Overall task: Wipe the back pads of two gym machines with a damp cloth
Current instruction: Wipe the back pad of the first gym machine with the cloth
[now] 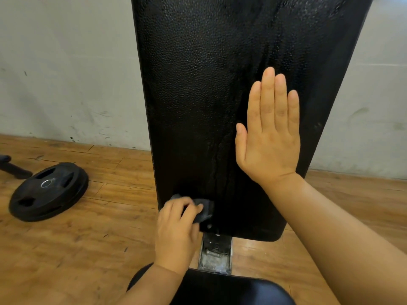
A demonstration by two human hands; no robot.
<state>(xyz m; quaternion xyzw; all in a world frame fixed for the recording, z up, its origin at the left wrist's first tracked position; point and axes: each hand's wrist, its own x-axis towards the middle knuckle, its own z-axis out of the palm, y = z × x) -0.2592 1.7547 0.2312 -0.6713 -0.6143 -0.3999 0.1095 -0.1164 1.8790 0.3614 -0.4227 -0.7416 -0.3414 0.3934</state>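
Pad [198,106]: upright, streaked wet, above the seat [231,289].
Left hand [176,230]: grips cloth [203,209] against the pad's lower left corner.
Right hand [269,137]: flat, fingers straight, bracing the pad.
Risk: the bracing palm may slip on wet vinyl; the area beneath it could go unwiped.

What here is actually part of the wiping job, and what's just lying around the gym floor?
Part of the job:
- back pad, streaked wet
- cloth, dark, gripped by the left hand low on the pad
- right hand, flat on the pad

Just lying about:
- weight plate on the wooden floor
- seat pad
- dark bar at far left
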